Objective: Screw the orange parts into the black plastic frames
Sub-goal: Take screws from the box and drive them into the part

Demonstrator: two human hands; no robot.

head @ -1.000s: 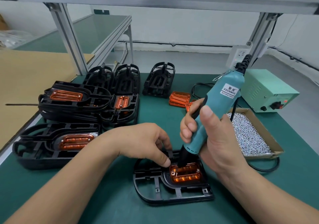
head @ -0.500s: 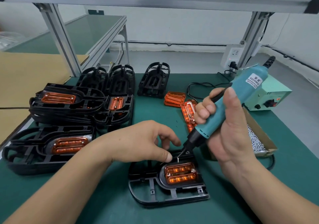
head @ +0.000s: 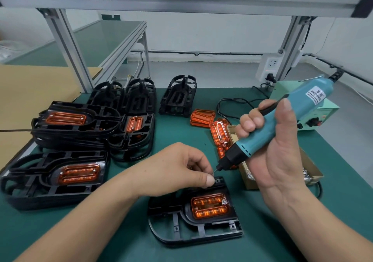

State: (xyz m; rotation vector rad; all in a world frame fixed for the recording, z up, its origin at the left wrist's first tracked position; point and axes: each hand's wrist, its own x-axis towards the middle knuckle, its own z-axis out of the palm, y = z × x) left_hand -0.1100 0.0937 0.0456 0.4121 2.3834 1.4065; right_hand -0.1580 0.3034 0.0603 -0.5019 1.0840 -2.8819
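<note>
A black plastic frame [head: 193, 235] lies flat at the front centre of the green mat, with an orange part [head: 210, 206] seated in it. One silver screw head [head: 224, 201] shows at that part's upper right corner. My right hand [head: 276, 156] grips a teal electric screwdriver [head: 282, 120], tilted and held clear of the frame, bit pointing down-left. My left hand [head: 177, 171] hovers over the frame's far edge, thumb and forefinger pinched on a small screw right at the bit tip.
Finished frames with orange parts are stacked at the left [head: 50, 181] and behind [head: 80, 124]. Empty black frames [head: 178, 96] stand farther back. Loose orange parts [head: 202, 117] lie mid-table. A cardboard box of screws [head: 310, 173] and a green power unit [head: 314, 112] sit at the right.
The screwdriver has lifted off the orange part and swung up to the right. My left hand has pinched its fingers at the bit tip. A screw now shows in the part's corner.
</note>
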